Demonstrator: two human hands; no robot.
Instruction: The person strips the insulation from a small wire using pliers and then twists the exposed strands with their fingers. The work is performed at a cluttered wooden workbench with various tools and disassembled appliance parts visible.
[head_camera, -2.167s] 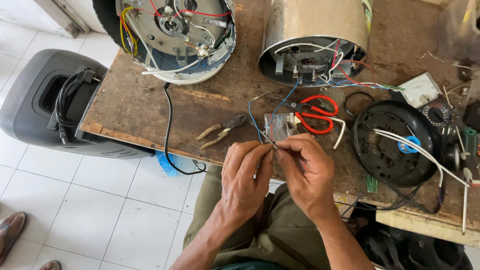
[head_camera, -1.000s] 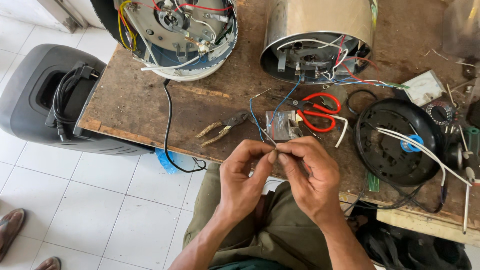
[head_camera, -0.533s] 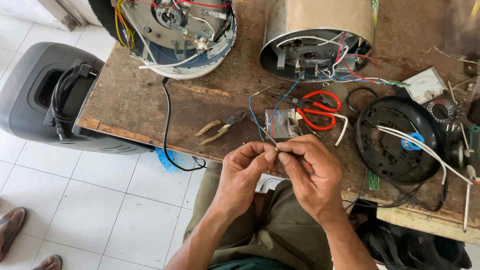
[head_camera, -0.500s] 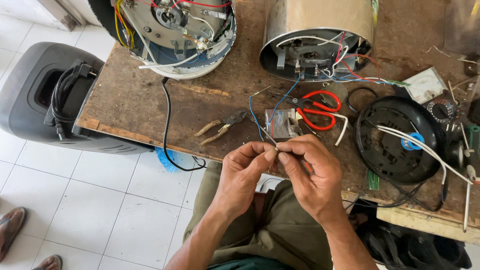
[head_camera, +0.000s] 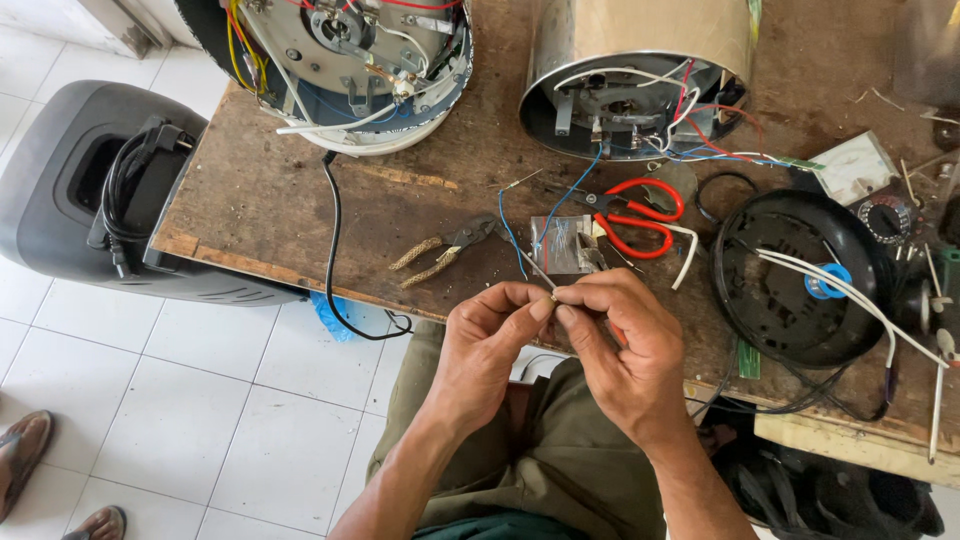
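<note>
A: Left hand (head_camera: 490, 335)?
B: Fingertips pinched on the thin wire end (head_camera: 540, 275), held just off the bench edge, steadying it.
A: Right hand (head_camera: 620, 345)?
B: Pinching the same wire tip, thumb to forefinger. Blue wire (head_camera: 570, 195) runs up to the open cooker base (head_camera: 640, 75); pliers (head_camera: 445, 250) and red scissors (head_camera: 640, 215) lie within reach.

left hand (head_camera: 487, 345): fingertips pinched, forearm bare | right hand (head_camera: 618, 345): fingertips pinched, meeting left's at centre

Repair workshop: scarred wooden bench (head_camera: 300, 200) (opened appliances (head_camera: 640, 80), pliers (head_camera: 445, 250)).
</note>
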